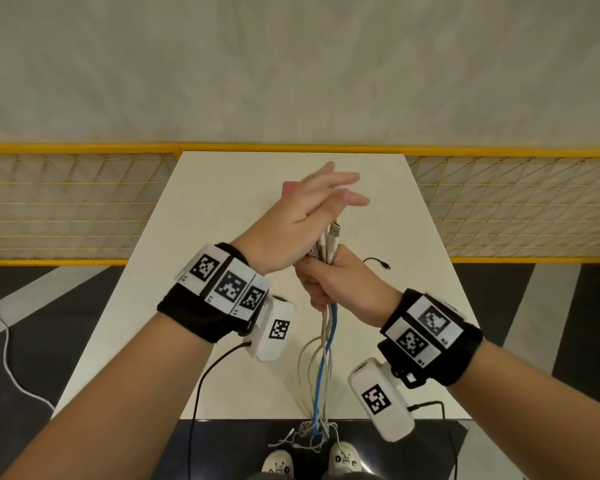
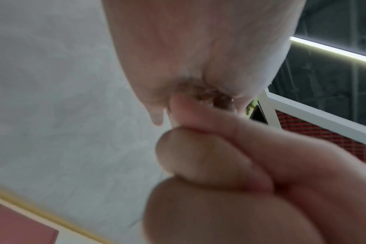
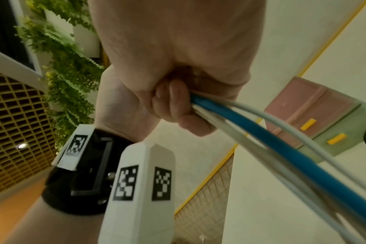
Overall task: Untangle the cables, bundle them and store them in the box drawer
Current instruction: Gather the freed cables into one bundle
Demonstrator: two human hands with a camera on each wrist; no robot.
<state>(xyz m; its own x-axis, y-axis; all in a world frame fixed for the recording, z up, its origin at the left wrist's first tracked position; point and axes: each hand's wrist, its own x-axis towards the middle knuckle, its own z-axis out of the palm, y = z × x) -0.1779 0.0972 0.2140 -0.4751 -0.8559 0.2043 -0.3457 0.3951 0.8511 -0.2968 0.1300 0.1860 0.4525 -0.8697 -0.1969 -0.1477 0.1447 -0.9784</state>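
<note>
Cables gathered upright in one fist above the tabletop.

The right hand has its grip closed around the cables, blue among white, whose plugs stick out at 12 o'clock while the rest hangs toward 6 o'clock past the tabletop edge. The left hand lies against the plugs, fingers straight, its grip open. The pink box drawer stands at the tabletop's far end.

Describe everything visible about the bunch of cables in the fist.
The cable bunch is one thick blue cable among several thinner white and grey ones, smooth-jacketed. The right hand grips it upright; plug ends, one a metal USB plug, stick out above. The rest hangs past the table's near edge towards the floor.
</note>
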